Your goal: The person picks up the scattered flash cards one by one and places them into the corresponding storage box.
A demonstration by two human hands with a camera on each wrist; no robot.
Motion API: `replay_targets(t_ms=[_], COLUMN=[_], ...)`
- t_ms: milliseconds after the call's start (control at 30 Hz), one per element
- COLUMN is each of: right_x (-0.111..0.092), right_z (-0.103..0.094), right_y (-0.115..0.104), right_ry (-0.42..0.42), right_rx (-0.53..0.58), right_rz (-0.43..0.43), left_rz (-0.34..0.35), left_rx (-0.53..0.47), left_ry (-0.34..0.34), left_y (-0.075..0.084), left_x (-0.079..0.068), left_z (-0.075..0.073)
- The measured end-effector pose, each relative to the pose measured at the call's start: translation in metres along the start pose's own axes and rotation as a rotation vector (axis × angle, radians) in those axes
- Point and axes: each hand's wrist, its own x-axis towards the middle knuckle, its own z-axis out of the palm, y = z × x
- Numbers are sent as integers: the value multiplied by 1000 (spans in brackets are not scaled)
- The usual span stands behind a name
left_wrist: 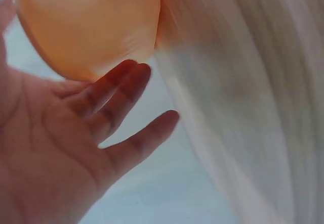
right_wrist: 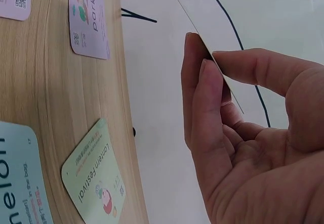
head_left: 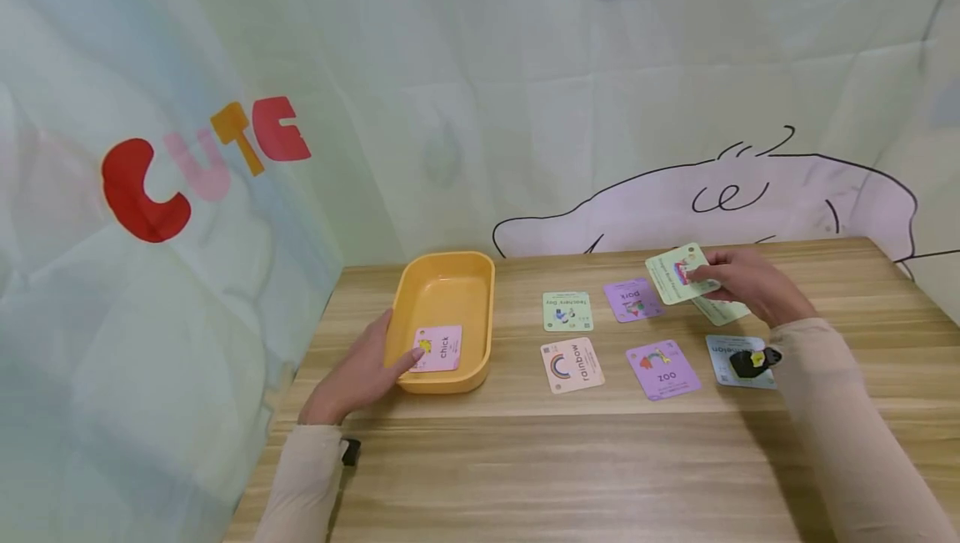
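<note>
My left hand (head_left: 360, 372) grips the left side of a yellow tray (head_left: 447, 289), thumb over the rim and fingers under it. Inside the tray lies a pink "chick" card (head_left: 447, 347), close to the thumb. My right hand (head_left: 761, 280) pinches a pale green "Dragon Boat Festival" card (head_left: 662, 280) between thumb and fingers, raised above the table. That card shows edge-on in the right wrist view. Below the right hand, a green "Lantern Festival" card (right_wrist: 96, 171) lies on the table, partly covered in the head view.
On the wooden table (head_left: 525, 476) lie a "Teachers' Day" card (head_left: 567, 312), a "park" card (head_left: 633, 300), a "rainbow" card (head_left: 572, 365), a "zoo" card (head_left: 663, 369) and a blue card ending in "melon" (head_left: 723, 364). A printed curtain (head_left: 450, 109) hangs behind.
</note>
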Motion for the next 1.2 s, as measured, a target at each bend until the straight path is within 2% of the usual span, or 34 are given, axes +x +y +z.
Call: replay_targets(t_ms=[267, 367, 533, 633, 867, 1200], right_x=[5, 6, 7, 8, 11, 17], right_z=[7, 11, 17, 21, 32, 56], right_y=[-3, -5, -8, -9, -20, -36], right_ry=[-21, -25, -28, -36, -49, -73], right_rx=[-5, -2, -12, -16, -11, 23], right_rz=[-6, -3, -1, -7, 11, 3], left_rz=[-171, -216, -297, -344, -429, -434], left_rx=[20, -17, -134, -207, -330, -396], left_ry=[230, 270, 257, 227, 198, 228], left_y=[-4, -6, -6, -5, -2, -3], left_x=[4, 5, 7, 8, 10, 12], left_z=[6, 7, 5, 4, 4, 7])
